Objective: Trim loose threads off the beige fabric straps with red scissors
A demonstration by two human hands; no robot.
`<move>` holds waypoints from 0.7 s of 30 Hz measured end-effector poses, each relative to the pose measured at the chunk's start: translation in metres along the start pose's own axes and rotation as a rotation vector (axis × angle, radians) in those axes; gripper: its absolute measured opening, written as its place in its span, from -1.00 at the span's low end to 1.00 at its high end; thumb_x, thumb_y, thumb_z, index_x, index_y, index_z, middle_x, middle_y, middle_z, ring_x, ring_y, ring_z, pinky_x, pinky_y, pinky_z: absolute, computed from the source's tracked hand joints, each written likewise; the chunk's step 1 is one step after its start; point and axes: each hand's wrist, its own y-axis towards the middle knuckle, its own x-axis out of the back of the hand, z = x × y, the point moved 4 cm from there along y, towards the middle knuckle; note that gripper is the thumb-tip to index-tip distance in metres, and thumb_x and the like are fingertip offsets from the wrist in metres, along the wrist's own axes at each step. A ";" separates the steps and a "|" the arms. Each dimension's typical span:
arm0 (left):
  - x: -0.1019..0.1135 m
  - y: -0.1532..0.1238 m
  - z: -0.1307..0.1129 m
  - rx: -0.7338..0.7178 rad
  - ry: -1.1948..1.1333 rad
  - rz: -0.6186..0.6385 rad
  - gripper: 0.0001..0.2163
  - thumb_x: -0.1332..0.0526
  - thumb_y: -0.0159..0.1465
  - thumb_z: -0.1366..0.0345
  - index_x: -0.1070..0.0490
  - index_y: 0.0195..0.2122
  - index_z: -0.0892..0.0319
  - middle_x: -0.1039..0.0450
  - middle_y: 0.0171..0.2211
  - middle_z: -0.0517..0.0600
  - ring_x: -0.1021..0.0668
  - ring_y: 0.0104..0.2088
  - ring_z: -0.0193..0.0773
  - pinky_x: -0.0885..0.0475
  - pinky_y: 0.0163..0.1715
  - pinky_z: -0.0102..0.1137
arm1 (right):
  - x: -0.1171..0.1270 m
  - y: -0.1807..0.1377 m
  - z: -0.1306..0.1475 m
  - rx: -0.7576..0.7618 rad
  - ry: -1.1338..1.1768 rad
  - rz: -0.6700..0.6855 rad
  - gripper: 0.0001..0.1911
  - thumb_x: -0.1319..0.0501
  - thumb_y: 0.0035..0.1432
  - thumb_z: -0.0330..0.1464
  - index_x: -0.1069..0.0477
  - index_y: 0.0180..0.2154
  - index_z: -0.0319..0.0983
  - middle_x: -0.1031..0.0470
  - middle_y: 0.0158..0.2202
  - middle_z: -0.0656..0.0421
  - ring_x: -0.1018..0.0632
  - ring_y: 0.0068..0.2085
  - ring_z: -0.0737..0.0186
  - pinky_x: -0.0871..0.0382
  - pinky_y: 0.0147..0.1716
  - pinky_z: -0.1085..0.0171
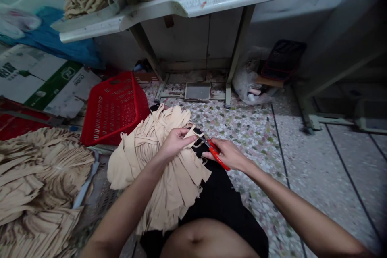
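A heap of beige fabric strips (160, 157) lies across my lap, over black cloth (217, 197). My left hand (175, 142) is closed, pinching one beige strip at the top of the heap. Just right of it, my right hand (228, 155) grips small red-handled scissors (215, 152), whose blades point left at the pinched strip, close to my left fingertips.
A red plastic basket (113, 107) lies tipped on the floor to the left. More beige strips (39, 181) pile at the far left. A sewing table (193, 0) stands ahead with a pedal (198, 90) under it. Speckled terrazzo floor (317, 161) spreads to the right.
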 end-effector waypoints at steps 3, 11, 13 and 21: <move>0.000 0.000 0.001 -0.001 -0.003 0.016 -0.61 -0.47 0.18 0.11 -0.63 -0.09 0.32 -0.66 -0.20 0.11 -0.64 -0.29 -0.20 -0.49 -0.21 -0.40 | -0.004 0.000 -0.004 -0.019 0.009 -0.017 -0.53 -0.22 0.28 0.07 -0.22 -0.40 -0.15 -0.33 -0.55 0.28 -0.37 -0.53 0.26 -0.08 -0.48 0.32; 0.001 0.000 0.005 0.071 0.005 0.005 -0.60 -0.48 0.15 0.09 -0.63 -0.14 0.32 -0.66 -0.24 0.14 -0.65 -0.33 -0.19 -0.50 -0.27 -0.39 | -0.013 -0.008 -0.024 -0.116 0.051 -0.111 -0.42 -0.22 0.23 0.14 -0.20 -0.53 -0.17 -0.23 -0.65 0.30 -0.28 -0.58 0.30 -0.02 -0.51 0.32; 0.001 0.000 0.006 0.079 0.000 -0.001 -0.60 -0.49 0.15 0.09 -0.63 -0.15 0.32 -0.66 -0.24 0.14 -0.64 -0.34 -0.20 -0.50 -0.28 -0.39 | -0.012 -0.011 -0.022 -0.117 0.017 -0.109 -0.46 -0.21 0.25 0.12 -0.21 -0.49 -0.16 -0.29 -0.62 0.29 -0.33 -0.56 0.28 -0.03 -0.51 0.32; -0.001 0.002 0.007 0.087 0.029 0.020 -0.63 -0.50 0.12 0.11 -0.64 -0.19 0.31 -0.65 -0.30 0.08 -0.61 -0.38 -0.26 -0.44 -0.34 -0.44 | 0.002 -0.010 -0.001 -0.095 -0.225 -0.135 -0.54 -0.20 0.27 0.11 -0.31 -0.29 -0.16 -0.53 -0.37 0.12 -0.54 -0.38 0.09 -0.03 -0.47 0.29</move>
